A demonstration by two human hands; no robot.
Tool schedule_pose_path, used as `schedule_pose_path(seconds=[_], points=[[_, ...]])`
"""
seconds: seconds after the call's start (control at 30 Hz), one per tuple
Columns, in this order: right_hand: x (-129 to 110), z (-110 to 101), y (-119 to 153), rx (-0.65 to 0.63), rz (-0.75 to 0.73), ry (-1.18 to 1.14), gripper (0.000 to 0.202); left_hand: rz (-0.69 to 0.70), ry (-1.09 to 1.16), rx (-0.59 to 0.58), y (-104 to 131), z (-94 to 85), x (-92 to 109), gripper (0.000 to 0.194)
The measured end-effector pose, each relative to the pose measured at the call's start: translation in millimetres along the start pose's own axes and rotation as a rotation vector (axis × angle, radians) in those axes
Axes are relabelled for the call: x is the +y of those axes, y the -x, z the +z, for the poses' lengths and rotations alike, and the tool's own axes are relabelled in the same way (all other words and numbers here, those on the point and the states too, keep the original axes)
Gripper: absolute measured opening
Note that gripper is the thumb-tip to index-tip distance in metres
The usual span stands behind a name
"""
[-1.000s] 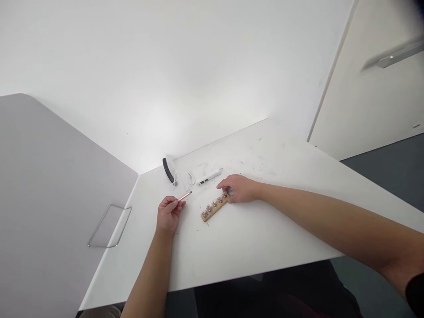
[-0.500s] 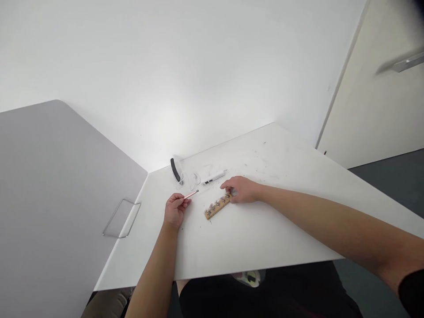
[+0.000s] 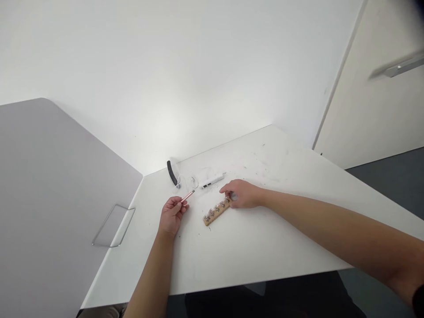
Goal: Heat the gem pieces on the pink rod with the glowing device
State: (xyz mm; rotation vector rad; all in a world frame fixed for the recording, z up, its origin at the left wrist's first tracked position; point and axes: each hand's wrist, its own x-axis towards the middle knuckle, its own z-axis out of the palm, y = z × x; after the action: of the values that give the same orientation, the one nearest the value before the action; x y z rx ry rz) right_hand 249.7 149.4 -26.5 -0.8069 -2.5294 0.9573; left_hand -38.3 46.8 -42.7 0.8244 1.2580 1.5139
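In my left hand (image 3: 172, 215) a slim pink pen-like stick (image 3: 187, 197) is pinched between thumb and fingers, its dark tip pointing up and right. My right hand (image 3: 243, 194) curls round the far right end of a short wooden strip (image 3: 217, 213) that lies on the table. Along the strip stands a row of several small shiny metal pieces with clear, tip-shaped pieces on them. My right fingers hide the strip's end. Just behind lies a white pen-shaped device (image 3: 213, 181) with a dark panel on its side.
A black curved bar (image 3: 172, 172) with a clear part and white cable (image 3: 179, 182) lies near the wall. Small dark specks dot the white table (image 3: 251, 247). A grey panel with a wire handle (image 3: 114, 225) borders the left; a door handle (image 3: 406, 66) is at upper right.
The view has tilted and shifted slightly. Both hands keep their grips, and the pink stick sits a little lower, angled more steeply. The wooden strip stays on the table.
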Motion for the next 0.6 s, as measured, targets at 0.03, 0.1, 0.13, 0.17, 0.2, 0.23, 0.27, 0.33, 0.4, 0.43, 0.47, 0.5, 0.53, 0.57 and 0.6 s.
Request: schedule_pose_path(seconds=[0.03, 0.1, 0.13, 0.17, 0.2, 0.23, 0.27, 0.33, 0.4, 0.43, 0.47, 0.5, 0.53, 0.57, 0.6], points=[[0.0, -0.1, -0.2, -0.005, 0.001, 0.002, 0.051, 0.005, -0.003, -0.004, 0.3, -0.2, -0.4, 0.023], [0.0, -0.3, -0.5, -0.014, -0.001, 0.009, 0.052, 0.012, -0.015, -0.014, 1.1, -0.3, -1.0, 0.025], [-0.2, -0.5, -0.6, -0.017, -0.003, 0.014, 0.052, 0.013, -0.022, -0.02, 1.6, -0.1, -1.2, 0.025], [-0.4, -0.7, -0.7, -0.018, -0.003, 0.018, 0.052, 0.012, -0.029, -0.025, 2.1, 0.2, -1.4, 0.024], [-0.7, -0.9, -0.7, -0.019, -0.002, 0.02, 0.052, 0.011, -0.036, -0.03, 2.5, 0.6, -1.4, 0.023], [-1.1, -1.2, -0.6, -0.021, 0.001, 0.02, 0.052, 0.011, -0.041, -0.034, 2.9, 1.0, -1.5, 0.022], [-1.7, -1.5, -0.4, -0.024, 0.006, 0.017, 0.052, 0.013, -0.045, -0.038, 3.1, 1.4, -1.6, 0.021], [-2.9, -2.3, 0.2, -0.031, 0.015, 0.007, 0.052, 0.018, -0.054, -0.043, 3.3, 1.6, -2.1, 0.022], [-3.9, -3.1, 0.8, -0.034, 0.019, 0.004, 0.052, 0.021, -0.071, -0.043, 3.2, 1.2, -2.9, 0.023], [-4.1, -3.3, 1.1, -0.035, 0.019, 0.005, 0.051, 0.022, -0.084, -0.043, 3.1, 1.0, -3.4, 0.024], [-3.9, -3.3, 1.2, -0.035, 0.018, 0.005, 0.051, 0.023, -0.098, -0.042, 3.1, 0.8, -3.7, 0.024], [-3.4, -3.0, 1.2, -0.035, 0.017, 0.005, 0.051, 0.023, -0.116, -0.042, 3.2, 0.9, -4.0, 0.024], [-2.5, -2.5, 1.0, -0.034, 0.015, 0.003, 0.051, 0.021, -0.138, -0.045, 3.5, 1.2, -4.2, 0.024], [-1.5, -1.9, 0.7, -0.033, 0.013, 0.001, 0.051, 0.02, -0.165, -0.048, 3.9, 1.9, -4.2, 0.024], [-0.3, -1.2, 0.3, -0.032, 0.009, 0.0, 0.051, 0.021, -0.199, -0.048, 4.4, 2.9, -4.2, 0.024]])
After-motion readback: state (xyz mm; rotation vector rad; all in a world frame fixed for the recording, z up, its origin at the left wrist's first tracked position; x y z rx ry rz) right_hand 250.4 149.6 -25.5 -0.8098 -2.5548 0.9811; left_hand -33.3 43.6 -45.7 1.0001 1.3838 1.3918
